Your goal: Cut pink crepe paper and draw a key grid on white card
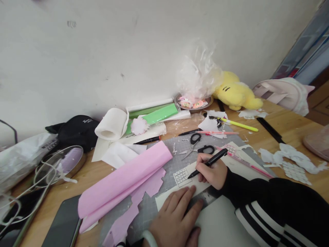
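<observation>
Between the fingers of my right hand (212, 171) is a black pen (211, 162), its tip touching the paper sheet (228, 166). By the tip, a small drawn patch of rounded cells (181, 176) shows in dark lines. My left hand (177, 216) lies flat with fingers stretched over the sheet's lower edge, beside a ruler-like strip (203, 199) that it partly hides. Black-handled scissors (196, 147) lie open just beyond the pen. A folded roll of pink crepe paper (125, 178) rests left of the sheet, on the grey cutting mat (169, 144).
At the back stand a toilet paper roll (111, 125), green paper (156, 116), a bowl (194, 104) under clear plastic and a yellow plush toy (236, 91). White paper scraps (295, 159) and a yellow pen (241, 125) lie right. A dark phone (63, 221) lies left.
</observation>
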Action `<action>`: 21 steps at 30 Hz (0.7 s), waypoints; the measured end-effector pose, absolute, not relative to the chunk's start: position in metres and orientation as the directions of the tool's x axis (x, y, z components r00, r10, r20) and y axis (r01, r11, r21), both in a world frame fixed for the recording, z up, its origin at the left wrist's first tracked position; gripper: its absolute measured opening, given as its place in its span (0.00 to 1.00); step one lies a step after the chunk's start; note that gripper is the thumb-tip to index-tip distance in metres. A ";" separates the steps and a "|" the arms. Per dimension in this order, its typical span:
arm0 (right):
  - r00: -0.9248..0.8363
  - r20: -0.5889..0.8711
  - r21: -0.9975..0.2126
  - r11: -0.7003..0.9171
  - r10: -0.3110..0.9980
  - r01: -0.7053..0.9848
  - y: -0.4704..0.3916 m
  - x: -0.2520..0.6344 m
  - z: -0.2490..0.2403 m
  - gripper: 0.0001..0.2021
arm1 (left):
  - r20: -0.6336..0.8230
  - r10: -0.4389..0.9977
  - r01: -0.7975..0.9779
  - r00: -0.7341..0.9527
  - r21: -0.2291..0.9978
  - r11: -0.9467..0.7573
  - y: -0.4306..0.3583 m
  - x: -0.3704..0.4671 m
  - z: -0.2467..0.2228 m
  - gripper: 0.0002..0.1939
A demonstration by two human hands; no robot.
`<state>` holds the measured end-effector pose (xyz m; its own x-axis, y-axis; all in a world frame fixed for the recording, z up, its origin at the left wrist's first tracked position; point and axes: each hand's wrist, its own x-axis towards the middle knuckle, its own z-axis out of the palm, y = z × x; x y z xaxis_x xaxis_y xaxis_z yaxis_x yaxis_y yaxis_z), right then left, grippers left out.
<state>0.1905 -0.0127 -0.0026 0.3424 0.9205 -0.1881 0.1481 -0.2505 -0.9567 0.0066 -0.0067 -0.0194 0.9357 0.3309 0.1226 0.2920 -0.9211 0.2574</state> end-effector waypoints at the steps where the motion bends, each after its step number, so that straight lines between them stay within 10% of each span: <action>1: 0.346 -0.190 -0.956 -0.254 0.919 0.147 -0.013 0.191 -0.002 0.07 | 0.123 0.323 0.284 0.938 0.259 -0.923 -0.007 0.006 -0.019 0.23; 21: 0.334 -0.249 -0.966 -0.259 0.909 -0.014 -0.008 0.193 -0.006 0.05 | 0.145 0.332 0.301 0.932 0.198 -0.933 -0.009 0.007 -0.019 0.19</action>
<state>0.1930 -0.0082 -0.0059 0.3339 0.9092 -0.2489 -0.0141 -0.2591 -0.9657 0.0074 -0.0085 -0.0191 0.9322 0.3315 0.1452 0.3008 -0.9328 0.1984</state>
